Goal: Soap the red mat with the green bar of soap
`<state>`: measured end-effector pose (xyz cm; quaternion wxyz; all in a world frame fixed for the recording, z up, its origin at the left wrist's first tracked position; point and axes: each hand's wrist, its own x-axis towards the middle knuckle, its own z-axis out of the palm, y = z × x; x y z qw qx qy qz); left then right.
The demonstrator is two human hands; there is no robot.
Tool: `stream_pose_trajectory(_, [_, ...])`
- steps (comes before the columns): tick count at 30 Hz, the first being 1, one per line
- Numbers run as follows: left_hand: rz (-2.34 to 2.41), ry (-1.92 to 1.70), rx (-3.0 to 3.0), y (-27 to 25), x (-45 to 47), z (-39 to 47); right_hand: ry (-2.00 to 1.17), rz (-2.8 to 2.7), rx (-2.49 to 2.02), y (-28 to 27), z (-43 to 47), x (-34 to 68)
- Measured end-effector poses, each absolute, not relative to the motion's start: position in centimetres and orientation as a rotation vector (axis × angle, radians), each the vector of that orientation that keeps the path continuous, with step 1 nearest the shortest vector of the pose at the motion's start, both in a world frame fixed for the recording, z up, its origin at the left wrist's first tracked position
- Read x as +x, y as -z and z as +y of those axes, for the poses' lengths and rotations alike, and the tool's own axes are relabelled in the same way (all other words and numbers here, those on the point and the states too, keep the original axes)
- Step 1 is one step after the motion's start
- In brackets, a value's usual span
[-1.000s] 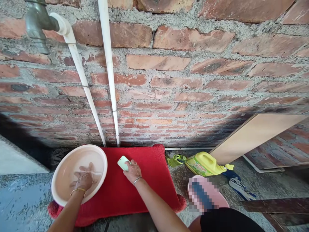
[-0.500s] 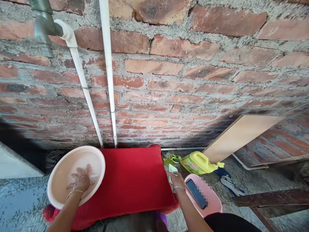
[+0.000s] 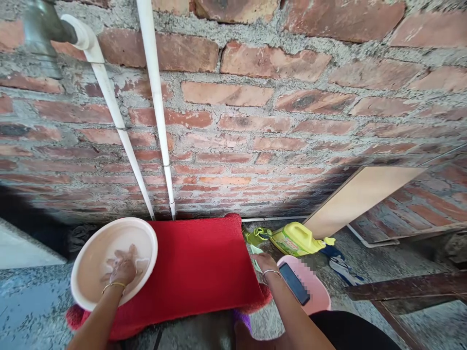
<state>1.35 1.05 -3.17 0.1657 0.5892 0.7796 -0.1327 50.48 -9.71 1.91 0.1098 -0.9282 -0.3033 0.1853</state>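
My left hand is in a pale pink basin, its fingers spread in the water, palm down. The basin sits on the left end of a red cloth spread over a low, flat surface. Just off the cloth's right edge, my right hand is closed around a small pale green object. Most of that object is hidden by the fingers, and its kind cannot be made out. Nearest to this hand are a green bottle lying down and a pink tub.
A dark phone lies on the pink tub. Behind it a yellow jug rests on its side. A board leans on the brick wall, slippers lie right, before a wooden bar. A tap and white pipes run upper left.
The view has shifted slightly, so the wall, tap and floor things sit a little higher and further left. My left hand stays in the basin; my right still grips the pale green object.
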Motion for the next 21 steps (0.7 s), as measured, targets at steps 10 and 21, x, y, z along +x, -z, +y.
stream_pose_trajectory(10, [2.196, 0.437, 1.641, 1.8, 1.7, 1.0, -0.814, -1.520, -2.318, -2.5, -7.0, 29.1])
stream_pose_trajectory(21, [2.192, 0.416, 1.661, 1.9, 1.2, 1.2, -0.753, -1.867, -2.420, -2.5, -5.7, 26.5])
